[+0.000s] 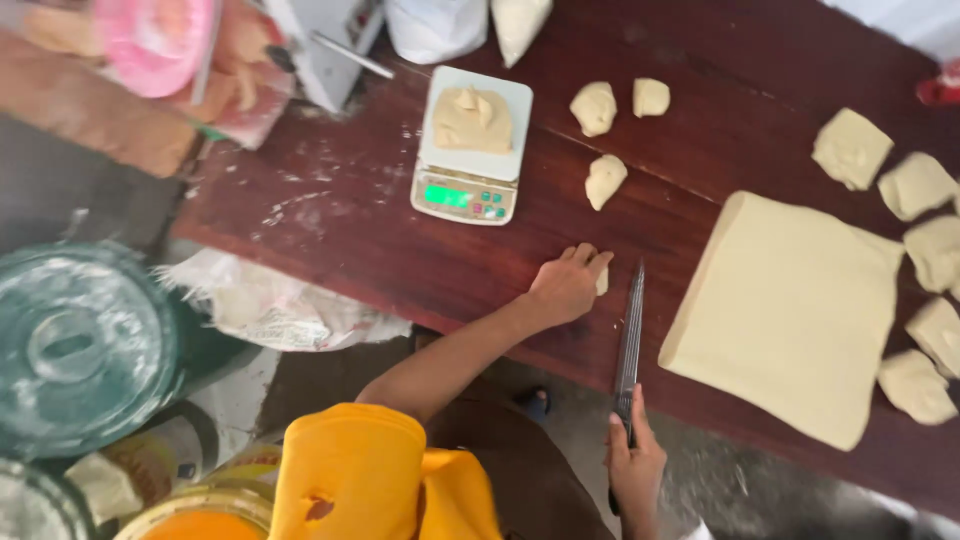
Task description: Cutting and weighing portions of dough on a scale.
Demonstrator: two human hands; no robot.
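My right hand [634, 462] is nearest to me, its grip closed around the handle of a long knife [629, 340]. The blade runs straight away from that hand, lying flat along the dark red wooden surface [400, 250]. My yellow sleeve [360, 470] is below, close to my body.

Just left of the blade's tip, my left hand [567, 285] rests on the surface, fingers curled narrow over a small piece of dough [602, 281]; only its pale edge shows at my fingertips, so I cannot tell whether I am gripping it or merely pressing on it.

To the right of the knife, near but not touching it, lies a big flat slab of dough [790, 310], roughly square. Beyond the slab's right edge sit several cut chunks of dough [918, 186] in a loose row.

Farther from my left hand, another lump of dough [604, 180] lies alone, and past it two more lumps [596, 107] sit side by side. To their left stands a white kitchen scale [466, 190] with a lit green display, a heap of dough [472, 120] on its platform. At the far edge are white bags [435, 25].

Off the surface, left of my left arm, a crumpled sack [270, 305] lies beside a round green lid [80, 345].
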